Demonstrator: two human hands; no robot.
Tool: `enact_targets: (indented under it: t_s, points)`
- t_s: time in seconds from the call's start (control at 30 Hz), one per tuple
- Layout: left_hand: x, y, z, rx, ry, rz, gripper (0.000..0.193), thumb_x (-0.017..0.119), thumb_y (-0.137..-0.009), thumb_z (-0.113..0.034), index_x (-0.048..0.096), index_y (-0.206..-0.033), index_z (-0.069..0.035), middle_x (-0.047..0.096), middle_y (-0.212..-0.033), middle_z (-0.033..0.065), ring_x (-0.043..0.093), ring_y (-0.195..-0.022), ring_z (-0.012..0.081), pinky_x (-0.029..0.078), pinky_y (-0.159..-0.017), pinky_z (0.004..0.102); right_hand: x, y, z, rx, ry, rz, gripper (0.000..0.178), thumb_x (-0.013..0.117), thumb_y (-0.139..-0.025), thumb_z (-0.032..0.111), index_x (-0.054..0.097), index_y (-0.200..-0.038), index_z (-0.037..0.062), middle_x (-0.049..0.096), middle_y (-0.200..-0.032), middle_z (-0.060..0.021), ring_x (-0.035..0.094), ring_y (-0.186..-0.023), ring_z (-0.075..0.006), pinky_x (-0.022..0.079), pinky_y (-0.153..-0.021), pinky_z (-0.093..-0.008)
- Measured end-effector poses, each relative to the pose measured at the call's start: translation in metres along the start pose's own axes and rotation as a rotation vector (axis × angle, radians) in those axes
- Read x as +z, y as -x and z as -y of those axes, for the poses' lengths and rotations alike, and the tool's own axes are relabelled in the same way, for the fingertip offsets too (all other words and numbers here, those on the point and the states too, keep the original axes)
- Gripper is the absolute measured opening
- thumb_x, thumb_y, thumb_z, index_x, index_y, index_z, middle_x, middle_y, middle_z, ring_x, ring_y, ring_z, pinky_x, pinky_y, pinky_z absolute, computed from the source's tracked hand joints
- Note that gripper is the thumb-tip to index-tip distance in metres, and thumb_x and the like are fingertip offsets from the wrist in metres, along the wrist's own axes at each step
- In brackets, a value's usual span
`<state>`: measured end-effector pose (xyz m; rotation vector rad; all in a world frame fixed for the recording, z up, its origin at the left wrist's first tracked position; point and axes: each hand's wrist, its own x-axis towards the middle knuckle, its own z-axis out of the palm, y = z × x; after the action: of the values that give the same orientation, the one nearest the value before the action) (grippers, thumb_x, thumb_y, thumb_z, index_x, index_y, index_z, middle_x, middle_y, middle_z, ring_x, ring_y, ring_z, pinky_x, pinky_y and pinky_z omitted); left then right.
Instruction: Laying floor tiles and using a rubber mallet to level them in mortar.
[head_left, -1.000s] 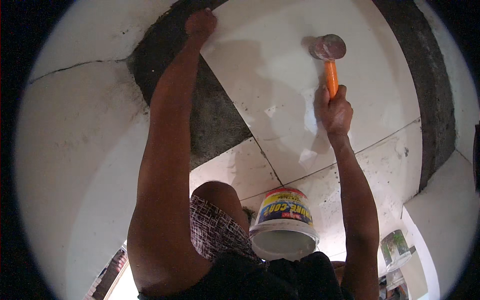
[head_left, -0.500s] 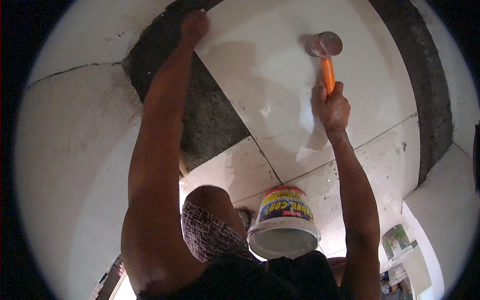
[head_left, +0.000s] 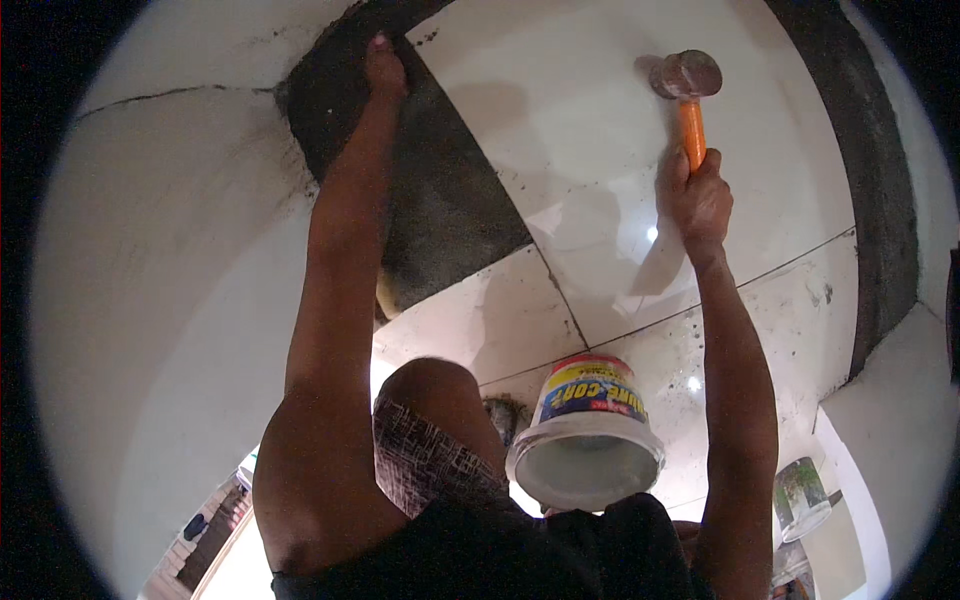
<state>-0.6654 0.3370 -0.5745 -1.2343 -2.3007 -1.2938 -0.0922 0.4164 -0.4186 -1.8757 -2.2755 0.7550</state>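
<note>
My right hand (head_left: 703,205) is wrapped round the orange handle of a mallet (head_left: 690,100). The mallet's thick, dusty grey-brown head is over a large white tile (head_left: 590,130), its shadow just beside it. Over the dark bed of mortar (head_left: 440,210), close to the tile's far left corner, is my left hand (head_left: 385,72). Its fingers are small and dim in the picture, so their pose is unclear, and I make out nothing held in it. Dark crumbs dot the tile near that corner.
A white bucket (head_left: 585,430) with a coloured label stands in front of me, between my knee and right forearm. More laid tiles (head_left: 490,310) lie nearer. Walls rise at left and right, with a dark strip (head_left: 885,200) along the right one. Another bucket (head_left: 803,500) is at lower right.
My left hand has come off the tile's far left edge and sits over the mortar. The mallet remains in my right hand above the tile. The whole view has shifted slightly.
</note>
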Motion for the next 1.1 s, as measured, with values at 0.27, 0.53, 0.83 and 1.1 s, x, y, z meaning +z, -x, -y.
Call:
enact_targets:
  t_s: [0.27,0.53,0.83,1.1]
  points:
    - [-0.006,0.087,-0.086,-0.228,-0.137,0.185,0.067,0.046,-0.106,-0.05,0.042,-0.15,0.0,0.059,-0.135,0.0273,0.06,-0.118,0.0432,0.046,-0.102,0.0522,0.004,-0.001,-0.007,-0.001,0.02,-0.008,0.05,0.047,-0.102,0.055,0.047,-0.112,0.0064,0.07,-0.083,-0.0276,0.069,-0.08,-0.0502,0.055,-0.069,-0.0603]
    - [0.0,0.057,-0.059,-0.297,-0.217,0.398,0.052,0.045,-0.108,-0.041,0.051,-0.149,-0.009,0.054,-0.147,0.0203,0.056,-0.129,0.043,0.043,-0.11,0.0534,0.005,0.001,-0.008,-0.065,-0.005,-0.064,0.057,0.045,-0.101,0.059,0.05,-0.117,0.0043,0.069,-0.081,-0.0292,0.068,-0.079,-0.0521,0.054,-0.07,-0.0611]
    - [-0.014,0.021,-0.016,-0.377,0.11,0.396,0.059,0.046,-0.105,-0.05,0.054,-0.143,-0.005,0.057,-0.138,0.0278,0.054,-0.129,0.0423,0.04,-0.111,0.0511,0.006,-0.002,-0.012,-0.089,0.0,-0.053,0.054,0.047,-0.101,0.056,0.048,-0.114,0.0037,0.07,-0.083,-0.0296,0.069,-0.08,-0.0516,0.054,-0.069,-0.061]
    - [-0.016,0.049,-0.056,-0.062,-0.147,0.263,0.069,0.05,-0.103,-0.053,0.046,-0.149,-0.003,0.054,-0.139,0.0322,0.056,-0.127,0.0424,0.042,-0.107,0.053,0.005,-0.002,-0.009,-0.05,-0.01,-0.036,0.047,0.048,-0.102,0.051,0.048,-0.116,0.0055,0.07,-0.084,-0.0289,0.069,-0.081,-0.0507,0.055,-0.071,-0.0602]
